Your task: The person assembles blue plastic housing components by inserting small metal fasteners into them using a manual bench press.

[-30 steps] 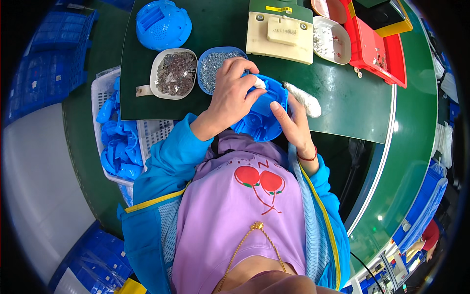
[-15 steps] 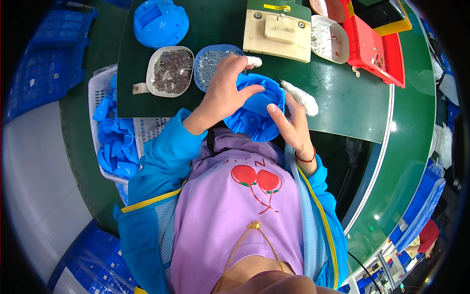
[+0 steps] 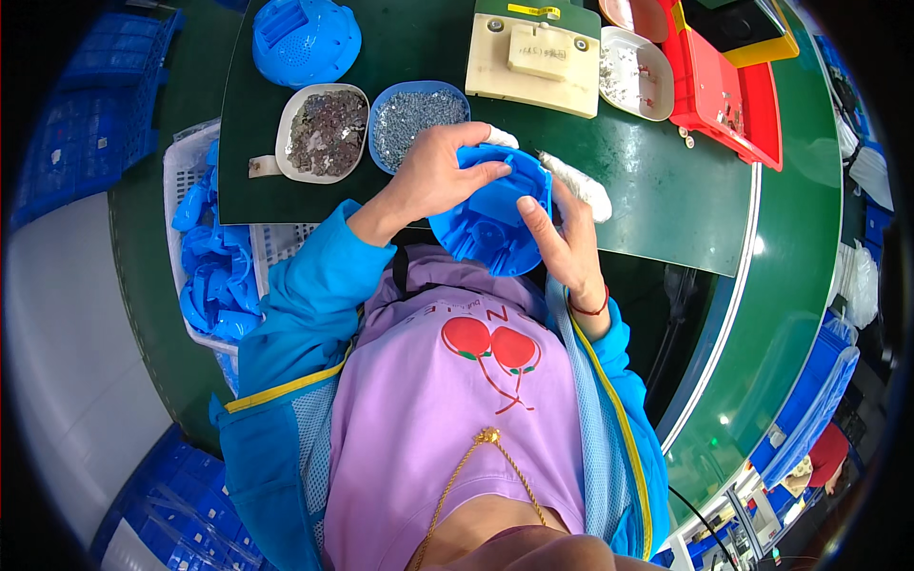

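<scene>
You hold the blue plastic shell [image 3: 490, 224] just above your chest, left hand [image 3: 433, 181] gripping its top rim, right hand [image 3: 562, 238] clasping its side, seemingly mid-assembly; next likely calls for screws from the blue bowl [image 3: 414, 119] beyond your left fingers.

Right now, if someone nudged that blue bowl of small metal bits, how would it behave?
The blue bowl would probably slide rather than tip: it looks wide and shallow. Heaped with small metal bits, it is likely heavy for its size, and a hard shove might scatter some.
</scene>
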{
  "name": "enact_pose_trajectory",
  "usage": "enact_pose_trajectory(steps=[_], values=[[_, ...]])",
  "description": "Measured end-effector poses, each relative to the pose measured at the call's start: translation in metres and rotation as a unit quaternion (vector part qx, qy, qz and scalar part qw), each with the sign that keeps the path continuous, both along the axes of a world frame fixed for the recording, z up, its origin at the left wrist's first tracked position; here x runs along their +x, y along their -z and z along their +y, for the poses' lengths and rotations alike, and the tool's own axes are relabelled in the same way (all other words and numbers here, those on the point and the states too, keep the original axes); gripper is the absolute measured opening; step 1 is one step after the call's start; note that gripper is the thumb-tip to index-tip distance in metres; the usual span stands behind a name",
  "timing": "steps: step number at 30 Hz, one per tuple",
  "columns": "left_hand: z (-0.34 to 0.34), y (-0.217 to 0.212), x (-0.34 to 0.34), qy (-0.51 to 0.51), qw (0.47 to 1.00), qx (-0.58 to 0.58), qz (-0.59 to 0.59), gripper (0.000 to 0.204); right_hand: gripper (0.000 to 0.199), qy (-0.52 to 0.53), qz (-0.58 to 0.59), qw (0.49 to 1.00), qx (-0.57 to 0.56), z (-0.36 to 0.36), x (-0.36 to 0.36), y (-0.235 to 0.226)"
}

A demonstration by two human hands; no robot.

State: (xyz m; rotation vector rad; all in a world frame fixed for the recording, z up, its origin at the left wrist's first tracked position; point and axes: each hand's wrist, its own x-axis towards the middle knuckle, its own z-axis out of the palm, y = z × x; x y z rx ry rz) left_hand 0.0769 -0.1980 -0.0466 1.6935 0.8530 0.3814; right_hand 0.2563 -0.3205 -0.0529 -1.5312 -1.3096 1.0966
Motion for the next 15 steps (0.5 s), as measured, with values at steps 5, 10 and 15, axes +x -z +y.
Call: enact_pose_trajectory(steps=[5,10,15], values=[[-0.002,-0.012,-0.022,-0.016,0.972,-0.196,-0.125,0.041,0.053,0.065,0.247,0.965,-0.064,0.005,0.011,0.005],[-0.011,-0.004,-0.025,-0.083,0.972,-0.170,-0.142,0.035,0.055,0.071,0.281,0.951,-0.106,0.015,0.020,0.009],[0.011,0.003,0.006,-0.187,0.962,-0.069,-0.188,0.036,0.048,0.159,0.096,0.978,0.100,0.044,0.018,-0.004]])
